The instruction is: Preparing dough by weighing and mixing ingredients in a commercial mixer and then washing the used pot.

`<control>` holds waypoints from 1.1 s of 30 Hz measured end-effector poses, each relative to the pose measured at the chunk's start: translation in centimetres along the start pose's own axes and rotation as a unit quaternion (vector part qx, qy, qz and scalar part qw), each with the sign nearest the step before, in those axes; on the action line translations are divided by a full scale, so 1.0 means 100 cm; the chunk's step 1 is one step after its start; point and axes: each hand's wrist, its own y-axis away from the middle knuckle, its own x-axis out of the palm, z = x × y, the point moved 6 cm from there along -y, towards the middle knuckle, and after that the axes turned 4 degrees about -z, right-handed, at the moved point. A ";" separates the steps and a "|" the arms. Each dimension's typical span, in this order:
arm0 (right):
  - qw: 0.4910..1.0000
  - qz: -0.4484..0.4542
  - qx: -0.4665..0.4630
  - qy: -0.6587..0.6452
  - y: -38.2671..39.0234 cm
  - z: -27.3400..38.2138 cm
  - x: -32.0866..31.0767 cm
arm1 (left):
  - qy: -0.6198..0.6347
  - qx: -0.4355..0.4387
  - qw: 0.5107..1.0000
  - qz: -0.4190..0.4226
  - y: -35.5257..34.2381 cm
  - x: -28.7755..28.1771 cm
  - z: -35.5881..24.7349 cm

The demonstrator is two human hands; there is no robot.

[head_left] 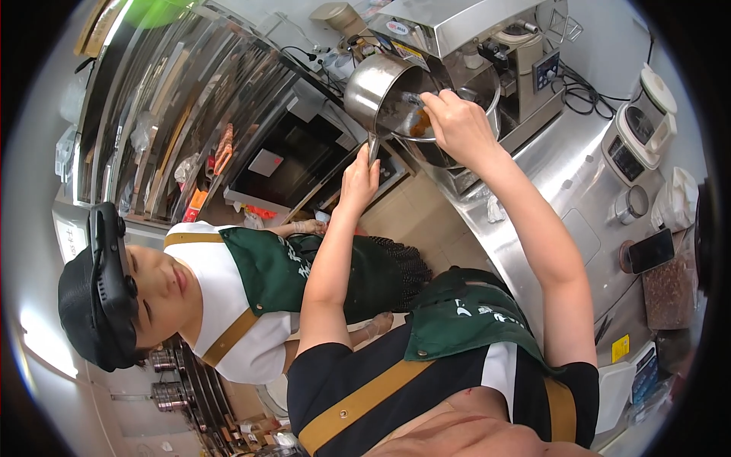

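My left hand (358,181) is closed round the handle of a steel saucepan (367,93), which is tipped on its side over a larger steel pot (487,91) at the machine on the counter. My right hand (457,126) grips a utensil (416,116), pale and partly hidden, inside the saucepan's mouth, where some orange-brown material shows.
A co-worker (236,289) in a green apron and headset stands close on my left, before shelving (160,129) and an oven (278,156). The steel counter (563,221) on my right holds a white appliance (640,133), a steel cup (630,204) and a phone (649,251).
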 end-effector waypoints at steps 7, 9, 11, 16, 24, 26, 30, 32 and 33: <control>1.000 0.002 -0.012 0.020 0.013 0.000 0.009 | -0.040 0.031 0.998 -0.031 0.004 0.004 0.001; 1.000 -0.004 -0.012 0.025 0.009 0.005 -0.006 | -0.044 0.045 0.997 -0.039 0.004 0.004 0.000; 0.999 -0.027 -0.002 0.020 0.005 0.003 -0.004 | -0.030 0.006 0.999 -0.010 0.004 0.008 0.006; 1.000 0.011 0.012 0.003 0.017 0.000 0.011 | -0.017 0.033 0.999 -0.031 0.006 0.010 0.007; 1.000 -0.006 -0.014 -0.022 0.015 0.020 -0.015 | -0.026 0.023 0.999 -0.031 0.006 0.011 0.004; 0.998 0.050 -0.029 -0.006 0.031 0.020 -0.007 | -0.042 0.066 0.996 -0.048 0.007 0.010 -0.003; 0.998 0.029 -0.027 0.051 0.035 0.012 -0.032 | -0.036 0.061 0.996 -0.055 0.010 0.009 -0.002; 0.998 0.024 -0.014 0.050 0.034 0.015 -0.033 | -0.045 0.055 0.996 -0.061 0.010 0.009 -0.003; 0.999 0.008 -0.019 0.035 0.032 0.021 -0.034 | -0.045 0.062 0.995 -0.072 0.009 0.008 -0.004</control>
